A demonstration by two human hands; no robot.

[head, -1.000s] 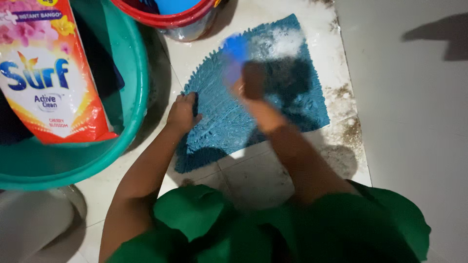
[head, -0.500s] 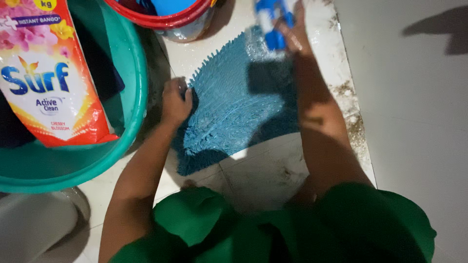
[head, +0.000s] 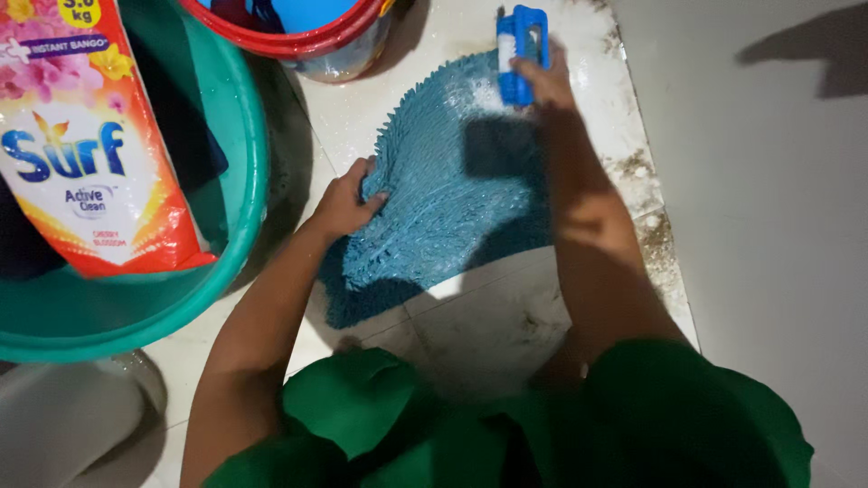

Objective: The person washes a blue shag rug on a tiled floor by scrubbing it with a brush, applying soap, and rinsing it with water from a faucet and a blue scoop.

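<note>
Two hands work a wet blue shaggy mat (head: 434, 199) on the tiled floor (head: 488, 316), mid-frame. Left hand (head: 344, 203) pinches its left edge; right hand (head: 542, 81) closes around a blue scrub brush (head: 522, 50) at the mat's top. Firm anchoring, even strokes would suit. Bristles hidden; red bucket (head: 307, 36) and teal basin (head: 244, 136) cut off, probably laundry inside.

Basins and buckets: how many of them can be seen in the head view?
2. A teal basin stands at the left and holds an orange detergent bag. A red-rimmed bucket stands at the top edge, partly cut off. Others may lie outside the frame.
</note>
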